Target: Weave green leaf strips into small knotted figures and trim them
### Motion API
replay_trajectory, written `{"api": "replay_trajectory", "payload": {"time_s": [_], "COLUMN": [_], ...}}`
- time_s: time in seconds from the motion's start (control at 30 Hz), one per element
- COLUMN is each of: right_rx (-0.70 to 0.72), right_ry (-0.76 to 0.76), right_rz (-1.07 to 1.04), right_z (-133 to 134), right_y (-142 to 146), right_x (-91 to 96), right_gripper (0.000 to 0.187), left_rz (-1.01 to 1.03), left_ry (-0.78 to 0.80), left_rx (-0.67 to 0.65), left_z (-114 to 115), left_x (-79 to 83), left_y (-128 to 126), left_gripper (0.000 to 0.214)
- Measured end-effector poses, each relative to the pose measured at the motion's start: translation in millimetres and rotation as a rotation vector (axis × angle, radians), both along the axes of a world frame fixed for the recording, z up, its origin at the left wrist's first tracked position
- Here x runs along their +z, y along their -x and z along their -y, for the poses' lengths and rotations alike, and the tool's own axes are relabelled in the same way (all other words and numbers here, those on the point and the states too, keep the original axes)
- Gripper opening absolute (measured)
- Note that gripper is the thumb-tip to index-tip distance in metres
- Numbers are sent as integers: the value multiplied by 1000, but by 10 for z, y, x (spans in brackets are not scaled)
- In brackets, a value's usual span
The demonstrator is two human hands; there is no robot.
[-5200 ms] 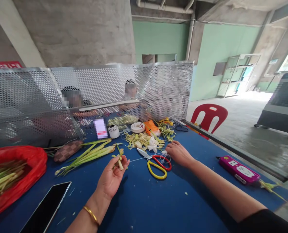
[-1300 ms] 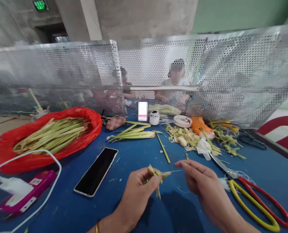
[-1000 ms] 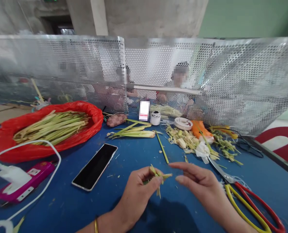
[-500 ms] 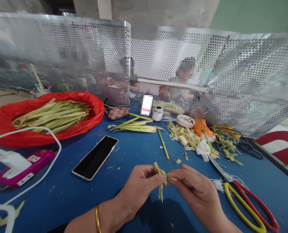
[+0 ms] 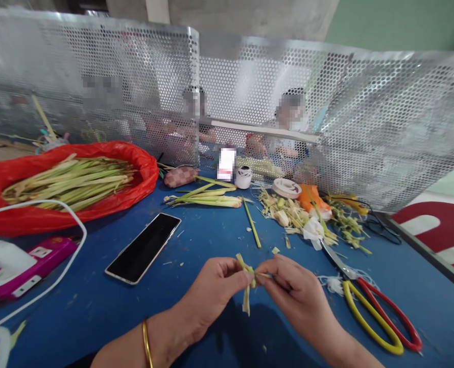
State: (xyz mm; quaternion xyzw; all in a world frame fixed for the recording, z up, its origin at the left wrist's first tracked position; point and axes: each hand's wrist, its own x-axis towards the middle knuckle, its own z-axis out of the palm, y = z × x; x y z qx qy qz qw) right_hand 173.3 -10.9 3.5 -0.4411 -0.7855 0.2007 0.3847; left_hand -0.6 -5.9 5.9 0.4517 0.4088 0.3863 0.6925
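Note:
Between thumb and fingers, my left hand [image 5: 221,283] pinches a small folded piece of pale green plant leaf [image 5: 246,299], one end sticking up and one hanging down. My right hand [image 5: 293,289], also closed, grips a thin tan end of the same leaf piece from the right. The fingertips of both hands almost meet above the blue table [image 5: 196,245]. Right of my right hand lie scissors [image 5: 372,306] with one yellow and one red handle. Beyond the hands rests a single green stalk [image 5: 252,225], and behind it a small bundle of stalks [image 5: 211,199].
A red plastic bag [image 5: 127,204] of long leaves [image 5: 69,181] stands at left, near a purple power strip [image 5: 31,266] with a white cable. A phone [image 5: 142,249] lies left of centre. Leaf scraps [image 5: 284,212] and a tape roll [image 5: 287,188] sit before a perforated metal screen [image 5: 227,76].
The whole view has shifted slightly, so things appear a little further left. Both hands keep their hold on the leaf piece, with little change in their pose.

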Motion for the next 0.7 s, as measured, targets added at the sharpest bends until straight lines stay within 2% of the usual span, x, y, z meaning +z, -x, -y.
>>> {"api": "replay_trajectory", "payload": {"time_s": [0.03,0.1,0.17,0.23,0.37,0.5,0.6,0.7], "right_rx": [-7,-39,-90,-111,-25,22,50,60], "right_ry": [68,189,248,277,310,275,303,327], "right_rz": [-26,-93,-155,-178,-177,-170,-151,-152], "right_z": [-3,-8,-15,-25,-46,-45,-33,-21], "right_y": [-14,-49,-77,-82,-35,-4,-9,-12], "right_x": [5,15,19,16,-3,-29,-28,-3], "right_gripper": [14,24,33,34,33,35,33,29], "left_rz": [-10,-23,-3,62,225,299,284,252], "left_ry": [2,20,66,127,248,347,322,266], "left_rx": [25,85,131,140,79,-63,-120,-123], "left_z": [-3,-10,-21,-32,-40,-19,-6,-6], "left_x": [6,9,-3,-26,-78,-103,-102,-98], "left_y": [-2,-1,4,10,6,-9,-7,3], "left_gripper": [20,21,25,29,29,23,20,19]}}
